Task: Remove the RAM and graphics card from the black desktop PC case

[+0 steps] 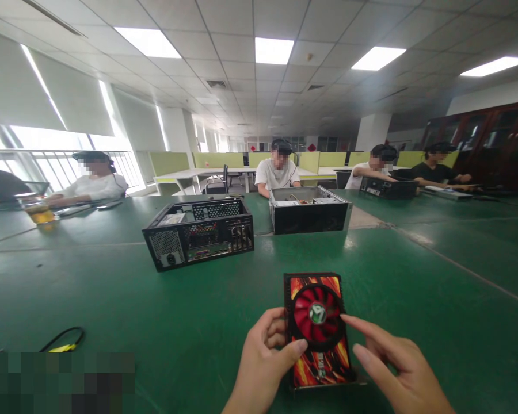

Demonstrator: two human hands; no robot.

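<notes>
A graphics card with a red fan and a flame-patterned shroud is held upright over the green table, its fan side facing me. My left hand grips its left edge, thumb on the front and fingers curled behind. At the card's right side is my right hand, index finger stretched to the fan's rim and thumb apart from it; nothing is held in this hand. The metal bracket runs along the card's lower end. Beyond the card lies an opened black computer case on its side.
A second computer case stands at the far edge before a seated person. Other people sit left and right, one at another case. A cup of amber drink and a black cable with yellow are on the left of the green table.
</notes>
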